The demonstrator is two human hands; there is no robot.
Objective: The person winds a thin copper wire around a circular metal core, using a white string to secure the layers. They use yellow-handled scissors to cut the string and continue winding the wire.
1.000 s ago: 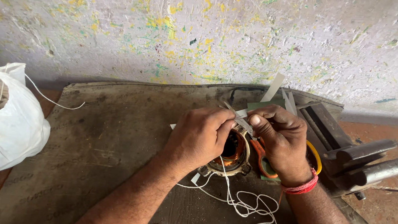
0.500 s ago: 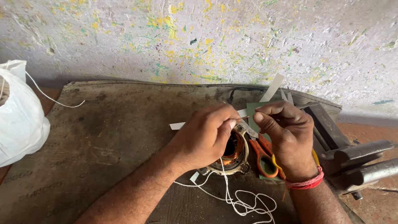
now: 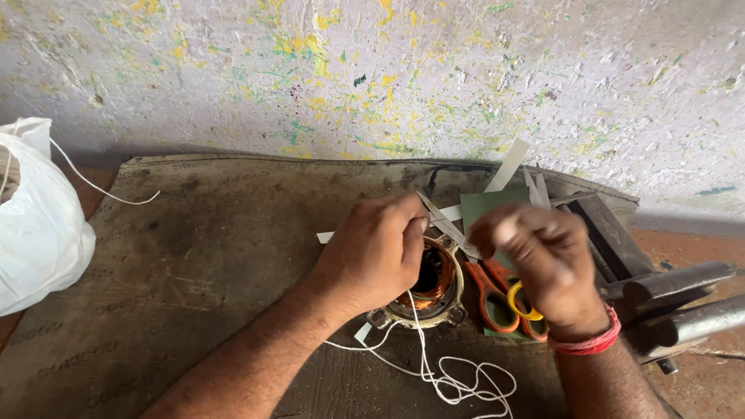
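Gripping the small motor stator (image 3: 431, 288) at the mat's (image 3: 198, 245) centre, the left hand (image 3: 374, 252) was clenched over its rim. The right hand (image 3: 548, 260), blurred, seemed to pinch a pale paper strip (image 3: 443, 220) at its two o'clock. Orange-handled scissors (image 3: 504, 297) lay at three o'clock, white string (image 3: 464, 391) at six, a white plastic bag (image 3: 2, 221) well apart at nine.
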